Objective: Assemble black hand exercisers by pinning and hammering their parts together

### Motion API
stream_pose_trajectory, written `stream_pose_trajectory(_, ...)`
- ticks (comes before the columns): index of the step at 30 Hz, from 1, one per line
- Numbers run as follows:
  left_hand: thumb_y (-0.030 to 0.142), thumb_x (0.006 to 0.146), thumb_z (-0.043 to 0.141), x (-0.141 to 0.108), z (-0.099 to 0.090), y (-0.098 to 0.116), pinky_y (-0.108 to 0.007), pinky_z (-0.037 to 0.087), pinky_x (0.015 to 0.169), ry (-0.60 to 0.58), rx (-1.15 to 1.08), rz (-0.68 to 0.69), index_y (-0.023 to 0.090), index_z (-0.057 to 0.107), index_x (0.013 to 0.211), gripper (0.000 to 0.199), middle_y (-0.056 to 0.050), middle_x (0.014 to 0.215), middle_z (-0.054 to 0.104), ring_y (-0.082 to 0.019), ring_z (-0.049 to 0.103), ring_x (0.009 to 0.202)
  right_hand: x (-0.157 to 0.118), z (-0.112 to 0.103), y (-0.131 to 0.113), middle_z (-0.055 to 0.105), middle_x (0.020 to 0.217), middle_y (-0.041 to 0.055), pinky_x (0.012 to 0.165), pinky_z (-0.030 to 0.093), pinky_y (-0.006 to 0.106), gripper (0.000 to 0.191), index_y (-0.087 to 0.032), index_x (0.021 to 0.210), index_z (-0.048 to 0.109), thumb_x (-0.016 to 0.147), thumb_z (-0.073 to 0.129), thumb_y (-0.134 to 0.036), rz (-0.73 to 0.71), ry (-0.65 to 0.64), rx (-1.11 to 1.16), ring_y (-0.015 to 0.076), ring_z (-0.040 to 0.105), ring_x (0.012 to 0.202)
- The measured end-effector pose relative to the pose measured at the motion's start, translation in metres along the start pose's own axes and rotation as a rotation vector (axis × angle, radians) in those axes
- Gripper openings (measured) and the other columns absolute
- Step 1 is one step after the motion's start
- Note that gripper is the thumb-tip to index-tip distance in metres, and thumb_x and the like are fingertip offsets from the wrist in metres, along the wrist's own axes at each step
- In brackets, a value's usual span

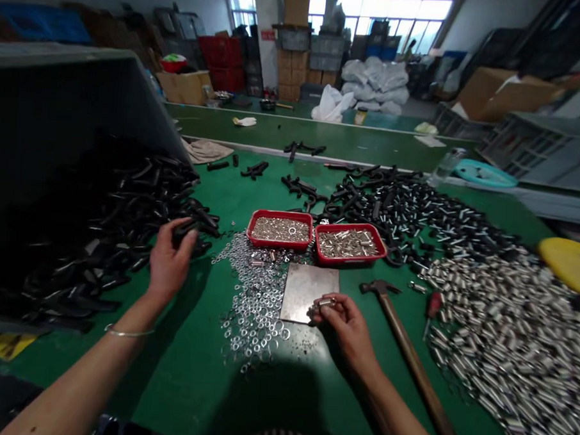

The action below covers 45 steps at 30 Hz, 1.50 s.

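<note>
My left hand [167,263] is at the edge of a heap of black plastic parts [141,217], its thumb and fingers curled around one dark piece. Over the right edge of a flat metal plate [309,282], my right hand [346,319] pinches a small metal spring [325,303]. Loose silver washers and rings [255,299] are spread just left of the plate. Behind it stand two red trays: one tray [279,244] holds tiny metal pieces, the other tray [350,261] small metal pins.
A hammer [404,338] and a red-handled screwdriver [433,307] lie right of my right hand. Beyond them is a big pile of metal springs [520,336]. Black parts with metal pins [415,210] cover the back right. A grey bin [83,99] leans at left.
</note>
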<state>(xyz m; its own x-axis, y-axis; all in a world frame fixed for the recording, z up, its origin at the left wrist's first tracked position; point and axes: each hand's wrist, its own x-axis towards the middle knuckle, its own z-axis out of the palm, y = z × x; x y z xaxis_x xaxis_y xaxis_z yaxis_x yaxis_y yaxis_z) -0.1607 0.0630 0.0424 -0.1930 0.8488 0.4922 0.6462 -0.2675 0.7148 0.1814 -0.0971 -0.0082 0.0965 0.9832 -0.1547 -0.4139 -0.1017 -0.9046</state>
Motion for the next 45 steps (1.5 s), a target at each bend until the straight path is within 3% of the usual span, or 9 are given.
stream_pose_trajectory(3,0.042,0.095,0.052,-0.064,0.035,0.066,-0.032,0.052,0.071,-0.623,-0.375,-0.165,0.022,0.048,0.128,0.039,0.000,0.081,0.062,-0.018,0.063,0.075,0.001,-0.002,-0.004,0.071,0.096,0.0035,0.075,0.058,0.036,0.025,-0.023,0.102,0.060,0.084,0.074,-0.034,-0.025,0.068,0.016,0.0190,0.070,0.081)
stream_pose_trajectory(5,0.041,0.095,0.051,-0.103,0.060,0.100,-0.030,0.051,0.069,-0.825,-0.499,-0.242,0.022,0.049,0.123,0.034,0.000,0.081,0.061,-0.016,0.062,0.073,0.002,0.001,-0.006,0.071,0.097,0.0038,0.074,0.058,0.035,0.026,-0.022,0.102,0.060,0.083,0.074,-0.034,-0.035,0.103,0.013,0.0184,0.070,0.080)
stream_pose_trajectory(13,0.046,0.092,0.055,-0.148,0.095,0.134,-0.026,0.050,0.065,-0.846,-0.747,-0.441,0.021,0.046,0.122,0.039,0.001,0.075,0.062,-0.015,0.062,0.070,-0.003,0.013,-0.009,0.068,0.092,-0.0005,0.080,0.053,0.030,0.022,-0.024,0.100,0.060,0.084,0.072,-0.033,-0.119,0.115,0.031,0.0144,0.065,0.082)
stream_pose_trajectory(22,0.052,0.094,0.049,-0.173,0.086,0.142,-0.018,0.029,0.037,-1.233,-0.861,-0.578,0.016,0.051,0.104,0.038,-0.003,0.065,0.068,-0.005,0.035,0.032,0.005,0.005,-0.028,0.060,0.114,0.0029,0.071,0.048,0.027,0.020,-0.021,0.089,0.066,0.080,0.074,-0.037,0.009,-0.247,-0.134,0.0144,0.059,0.084)
stream_pose_trajectory(24,0.051,0.092,0.054,-0.170,0.082,0.139,-0.018,0.027,0.036,-1.186,-0.805,-0.579,0.017,0.052,0.102,0.036,-0.003,0.064,0.069,-0.005,0.036,0.033,0.009,-0.004,-0.033,0.065,0.102,0.0035,0.073,0.049,0.030,0.021,-0.021,0.097,0.066,0.087,0.066,-0.040,-0.011,-0.302,-0.342,0.0158,0.060,0.082)
stream_pose_trajectory(29,0.046,0.088,0.062,-0.144,0.065,0.125,-0.021,0.045,0.054,-0.765,-0.843,-0.652,0.018,0.055,0.093,0.029,-0.004,0.081,0.070,-0.011,0.058,0.057,0.030,-0.056,-0.047,0.066,0.096,0.0083,0.095,0.041,0.044,0.015,-0.020,0.088,0.066,0.090,0.058,-0.032,-0.362,0.180,-1.015,0.0249,0.056,0.098)
stream_pose_trajectory(32,0.042,0.086,0.065,-0.127,0.057,0.117,-0.021,0.046,0.057,-0.622,-0.932,-0.704,0.019,0.056,0.094,0.026,-0.004,0.085,0.070,-0.011,0.059,0.063,0.041,-0.067,-0.049,0.067,0.093,0.0089,0.095,0.039,0.046,0.014,-0.020,0.088,0.066,0.091,0.056,-0.030,-0.427,0.228,-1.125,0.0265,0.055,0.096)
stream_pose_trajectory(39,0.040,0.089,0.063,-0.102,0.048,0.090,-0.017,0.029,0.045,-0.239,-1.021,-0.691,0.016,0.052,0.086,0.026,0.001,0.072,0.063,-0.003,0.035,0.045,0.073,0.014,-0.020,0.064,0.097,0.0061,0.089,0.046,0.032,0.018,-0.020,0.095,0.066,0.097,0.049,-0.024,-0.460,-0.213,-1.230,0.0197,0.060,0.095)
stream_pose_trajectory(45,0.042,0.088,0.065,-0.105,0.038,0.075,-0.019,0.040,0.058,-0.231,-0.982,-0.718,0.016,0.055,0.088,0.028,-0.002,0.082,0.065,-0.007,0.052,0.063,0.110,0.075,-0.002,0.062,0.101,0.0128,0.077,0.047,0.032,0.016,-0.016,0.094,0.066,0.096,0.051,-0.020,-0.380,-0.191,-1.650,0.0232,0.059,0.093)
